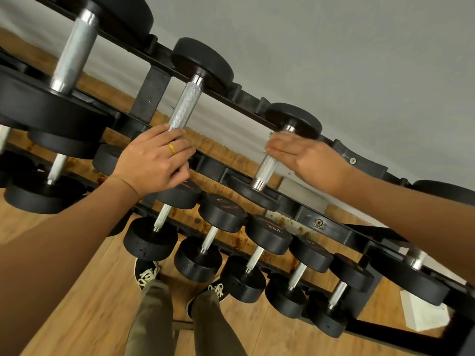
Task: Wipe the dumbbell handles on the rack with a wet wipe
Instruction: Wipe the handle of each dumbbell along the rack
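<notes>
A black dumbbell rack (305,214) runs diagonally across the view, holding black round-headed dumbbells with knurled steel handles. My left hand (154,156), with a gold ring, grips the lower end of the middle top-tier dumbbell handle (183,106). My right hand (307,158) is curled over the upper part of a smaller dumbbell's handle (266,169) to the right. Only a small pale scrap shows at its fingertips, so the wet wipe is hidden if it is there. A larger dumbbell handle (74,52) lies at the upper left.
Several smaller dumbbells (267,235) fill the lower tier in front of me. My shoes (146,273) stand on the wooden floor (84,291) close to the rack. A white box (424,313) sits on the floor at lower right. A grey wall (334,47) is behind.
</notes>
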`<state>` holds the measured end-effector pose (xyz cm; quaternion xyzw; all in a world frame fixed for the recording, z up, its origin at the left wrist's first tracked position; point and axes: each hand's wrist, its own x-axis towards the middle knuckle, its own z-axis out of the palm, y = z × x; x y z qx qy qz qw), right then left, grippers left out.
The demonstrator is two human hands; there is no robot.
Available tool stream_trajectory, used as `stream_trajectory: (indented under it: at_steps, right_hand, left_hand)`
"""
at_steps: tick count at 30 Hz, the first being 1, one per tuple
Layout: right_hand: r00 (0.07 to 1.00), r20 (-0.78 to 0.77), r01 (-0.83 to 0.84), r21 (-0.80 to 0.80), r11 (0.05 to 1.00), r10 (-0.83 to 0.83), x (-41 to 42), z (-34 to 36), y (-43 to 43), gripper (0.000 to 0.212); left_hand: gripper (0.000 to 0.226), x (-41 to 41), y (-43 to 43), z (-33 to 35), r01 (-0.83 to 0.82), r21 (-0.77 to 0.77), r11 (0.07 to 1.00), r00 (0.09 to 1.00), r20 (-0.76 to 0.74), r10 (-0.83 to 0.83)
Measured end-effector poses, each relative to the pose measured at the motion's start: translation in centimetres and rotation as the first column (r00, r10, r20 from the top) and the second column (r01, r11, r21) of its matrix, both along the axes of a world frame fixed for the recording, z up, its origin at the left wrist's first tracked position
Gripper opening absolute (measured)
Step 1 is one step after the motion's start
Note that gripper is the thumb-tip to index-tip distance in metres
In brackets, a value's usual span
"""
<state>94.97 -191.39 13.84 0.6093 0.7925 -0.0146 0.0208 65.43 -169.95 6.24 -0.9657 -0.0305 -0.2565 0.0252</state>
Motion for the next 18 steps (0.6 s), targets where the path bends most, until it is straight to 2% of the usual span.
stream_trajectory:
  at_steps: [4,6,7,10,12,16,18]
  right_hand:
    - [0.979,-0.031,-0.202,-0.039,0.979,0.201,-4.0,-2.0,-2.3,0.047]
    - [0.967,-0.036,-0.255,-0.061,0.965,0.253,-3.4,-1.7,-1.9,0.049]
    - [0.968,-0.021,-0.252,-0.054,0.966,0.251,-2.6,-1.4,-1.5,0.051]
    - [0.997,0.029,-0.076,-0.024,0.997,0.077,0.0,-0.4,-0.1,0.055]
    - [0.997,0.074,-0.017,-0.026,1.000,0.019,0.7,-0.2,0.6,0.057]
    - [0.986,0.074,-0.140,-0.083,0.987,0.146,1.4,0.7,2.0,0.048]
    - [0.983,0.067,-0.163,-0.115,0.980,0.171,1.7,1.4,2.7,0.050]
  left_hand:
    - [0.029,0.0,0.0,0.0,-0.006,-0.011,1.000,1.000,-0.001,0.006]
    - [0.029,0.0,0.0,0.0,-0.002,-0.009,1.000,1.000,0.006,0.002]
    - [0.029,0.0,0.0,-0.1,0.000,-0.008,1.000,1.000,0.010,0.000]
    - [0.030,0.0,0.1,-0.1,0.006,-0.013,1.000,1.000,0.007,-0.005]
    - [0.030,0.0,0.1,-0.1,0.005,-0.012,1.000,1.000,0.015,-0.005]
    - [0.029,0.0,0.1,-0.1,0.015,-0.003,1.000,0.999,0.033,-0.015]
    - [0.028,0.0,0.2,-0.1,0.021,-0.004,1.000,0.999,0.040,-0.021]
